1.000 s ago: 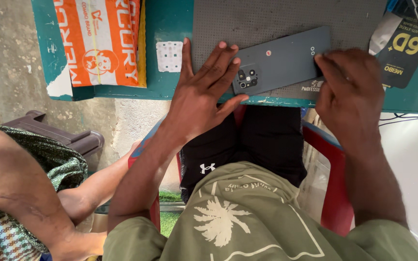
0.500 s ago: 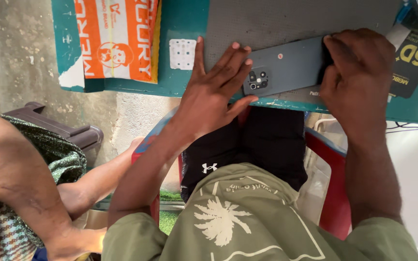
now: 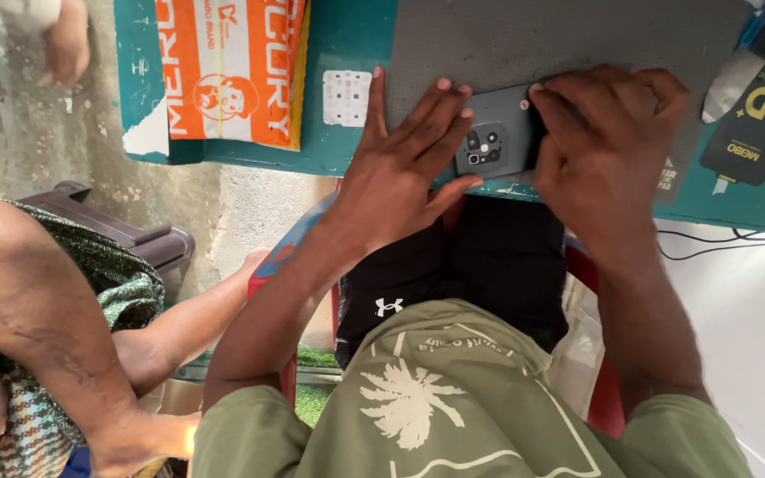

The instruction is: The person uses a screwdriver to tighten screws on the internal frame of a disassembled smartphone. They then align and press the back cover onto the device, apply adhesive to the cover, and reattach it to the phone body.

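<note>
A dark grey slab-shaped smartphone lies back-up, camera cluster showing, on a grey rubber work mat at the near edge of a teal table. The left hand lies flat with fingers spread, fingertips on the phone's left end. The right hand curls over its right end, fingers bent and pressing down, hiding that part. An orange printed packet lies well to the left.

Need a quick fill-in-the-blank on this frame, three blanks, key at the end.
1. The left hand lies flat beside the phone's ____ cluster.
2. The right hand covers the phone's ____ end.
3. The phone lies on a ____ mat.
Missing words: camera; right; grey
</note>
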